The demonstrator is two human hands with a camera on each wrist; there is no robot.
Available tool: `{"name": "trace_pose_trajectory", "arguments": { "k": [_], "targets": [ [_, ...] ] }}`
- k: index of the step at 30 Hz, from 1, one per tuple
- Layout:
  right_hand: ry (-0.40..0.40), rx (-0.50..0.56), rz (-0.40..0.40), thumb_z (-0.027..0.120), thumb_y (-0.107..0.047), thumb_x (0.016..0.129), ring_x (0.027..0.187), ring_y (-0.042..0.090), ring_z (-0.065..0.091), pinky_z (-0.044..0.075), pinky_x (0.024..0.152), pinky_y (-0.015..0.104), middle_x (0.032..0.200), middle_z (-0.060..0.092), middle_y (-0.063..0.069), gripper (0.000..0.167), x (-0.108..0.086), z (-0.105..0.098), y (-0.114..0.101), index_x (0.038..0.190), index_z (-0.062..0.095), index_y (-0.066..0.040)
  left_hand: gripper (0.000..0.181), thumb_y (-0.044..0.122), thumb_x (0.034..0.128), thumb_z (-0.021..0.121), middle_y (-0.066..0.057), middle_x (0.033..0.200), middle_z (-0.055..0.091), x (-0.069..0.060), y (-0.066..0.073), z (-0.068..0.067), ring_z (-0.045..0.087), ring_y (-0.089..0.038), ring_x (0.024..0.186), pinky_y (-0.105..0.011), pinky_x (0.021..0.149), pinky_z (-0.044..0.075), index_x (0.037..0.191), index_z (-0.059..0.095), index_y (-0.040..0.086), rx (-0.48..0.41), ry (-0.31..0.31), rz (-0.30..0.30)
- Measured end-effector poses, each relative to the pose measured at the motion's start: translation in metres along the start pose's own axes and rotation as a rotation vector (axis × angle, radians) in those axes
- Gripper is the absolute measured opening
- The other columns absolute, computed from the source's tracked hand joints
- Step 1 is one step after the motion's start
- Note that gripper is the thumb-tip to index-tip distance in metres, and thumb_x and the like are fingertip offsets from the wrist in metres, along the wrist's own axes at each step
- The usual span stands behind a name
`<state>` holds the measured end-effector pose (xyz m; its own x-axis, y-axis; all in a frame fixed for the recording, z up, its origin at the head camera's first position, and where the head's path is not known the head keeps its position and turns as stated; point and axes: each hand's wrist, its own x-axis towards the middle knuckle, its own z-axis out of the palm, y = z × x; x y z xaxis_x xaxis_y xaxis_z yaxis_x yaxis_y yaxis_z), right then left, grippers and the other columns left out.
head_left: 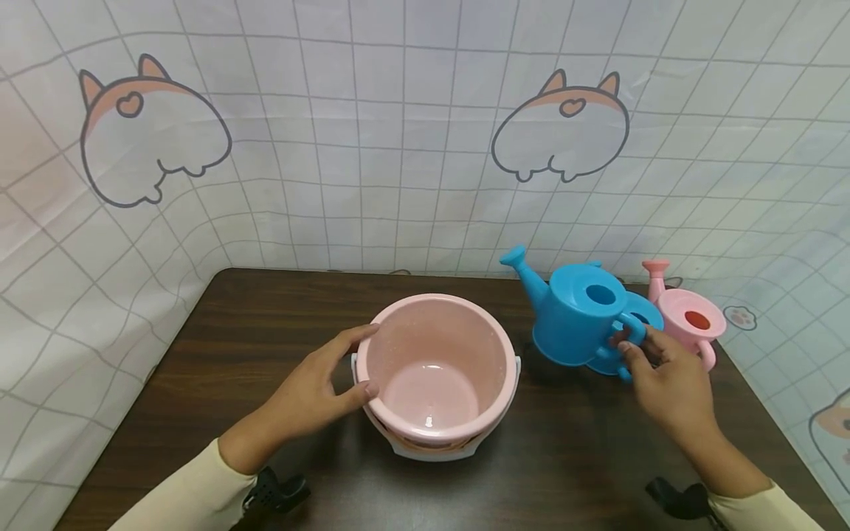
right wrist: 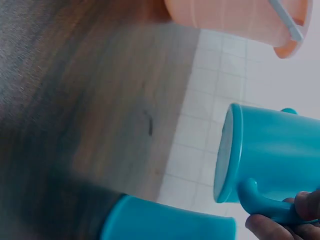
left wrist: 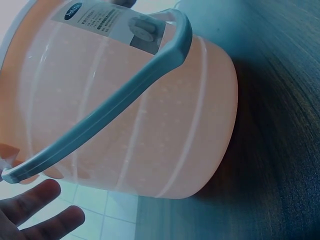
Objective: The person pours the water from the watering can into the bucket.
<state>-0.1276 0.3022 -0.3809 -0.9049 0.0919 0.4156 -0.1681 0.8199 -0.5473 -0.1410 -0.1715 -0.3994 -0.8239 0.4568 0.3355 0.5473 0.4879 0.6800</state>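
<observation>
A pink bucket (head_left: 434, 413) with a white handle stands mid-table. My left hand (head_left: 312, 387) lies against its left rim, thumb and fingers spread; in the left wrist view two fingertips (left wrist: 65, 222) show straight beside the bucket's handle (left wrist: 115, 107). At the right, my right hand (head_left: 674, 380) grips the handle of a blue watering can (head_left: 571, 321). The right wrist view shows this can (right wrist: 280, 155) raised off the table, its base in sight. Behind it, partly hidden, stands a second blue watering can (head_left: 647, 310), its side (right wrist: 170, 220) low in the right wrist view.
A pink watering can (head_left: 690, 310) stands at the far right of the dark wooden table (head_left: 265, 317). A white gridded cloth (head_left: 425, 147) with cartoon drawings hangs behind and along both sides. A label (left wrist: 110, 22) is stuck to the bucket's side.
</observation>
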Motion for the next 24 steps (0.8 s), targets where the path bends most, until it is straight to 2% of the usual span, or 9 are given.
{"name": "trace_pose_trajectory", "arguments": {
  "k": [2,6,11,14,19,21,24],
  "targets": [
    [-0.005,0.000,-0.002,0.063,-0.015,0.103,0.087,0.046,0.072,0.058,0.063,0.041,0.111,0.071,0.027,0.033,0.001,-0.004,-0.003,0.130,0.065,0.004,0.073,0.039,0.0912,0.073,0.003,0.140,0.058,0.000,0.000,0.000,0.054,-0.016,0.126,-0.057,0.101,0.043,0.156,0.041,0.027,-0.004,-0.002,-0.001],
    [-0.010,-0.006,-0.007,0.064,-0.014,0.103,0.086,0.049,0.071,0.054,0.070,0.062,0.109,0.071,0.030,0.032,0.002,-0.011,-0.008,0.128,0.064,0.006,0.073,0.039,0.0911,0.074,0.003,0.141,0.057,0.000,-0.002,0.000,0.053,-0.017,0.128,-0.057,0.102,0.042,0.155,0.041,0.028,-0.009,-0.006,-0.004],
    [-0.006,-0.014,-0.026,0.067,-0.010,0.100,0.088,0.050,0.071,0.052,0.074,0.065,0.110,0.070,0.031,0.036,0.004,-0.019,-0.012,0.131,0.063,0.007,0.073,0.039,0.0913,0.073,0.003,0.142,0.057,0.001,-0.002,0.001,0.053,-0.017,0.129,-0.057,0.102,0.042,0.156,0.040,0.029,-0.016,-0.007,-0.009],
    [-0.004,-0.017,-0.034,0.067,-0.009,0.100,0.088,0.047,0.072,0.057,0.073,0.053,0.110,0.071,0.027,0.036,0.004,-0.023,-0.014,0.133,0.063,0.005,0.073,0.039,0.0914,0.073,0.003,0.141,0.057,0.001,-0.002,0.001,0.053,-0.017,0.128,-0.057,0.102,0.042,0.156,0.040,0.029,-0.023,-0.008,-0.012],
    [-0.031,0.000,-0.018,0.064,-0.010,0.102,0.095,0.050,0.070,0.056,0.071,0.048,0.114,0.070,0.028,0.043,0.004,-0.030,-0.019,0.141,0.056,0.005,0.073,0.038,0.0916,0.073,0.002,0.141,0.058,0.001,-0.001,0.001,0.054,-0.017,0.128,-0.056,0.103,0.043,0.156,0.040,0.027,-0.038,-0.010,-0.012],
    [-0.038,0.011,-0.016,0.064,-0.010,0.102,0.096,0.051,0.069,0.057,0.070,0.037,0.115,0.069,0.029,0.044,0.005,-0.033,-0.021,0.143,0.054,0.006,0.073,0.037,0.0918,0.073,0.001,0.140,0.058,0.002,-0.002,0.001,0.055,-0.017,0.127,-0.055,0.102,0.044,0.156,0.040,0.026,-0.045,-0.009,-0.009],
    [-0.041,0.012,-0.025,0.063,-0.011,0.103,0.096,0.047,0.070,0.051,0.067,0.014,0.114,0.071,0.027,0.043,0.006,-0.036,-0.024,0.142,0.056,0.005,0.073,0.035,0.0921,0.073,0.000,0.138,0.060,0.001,-0.002,0.001,0.057,-0.017,0.123,-0.052,0.101,0.046,0.156,0.040,0.024,-0.050,-0.009,-0.007]
  ]
}}
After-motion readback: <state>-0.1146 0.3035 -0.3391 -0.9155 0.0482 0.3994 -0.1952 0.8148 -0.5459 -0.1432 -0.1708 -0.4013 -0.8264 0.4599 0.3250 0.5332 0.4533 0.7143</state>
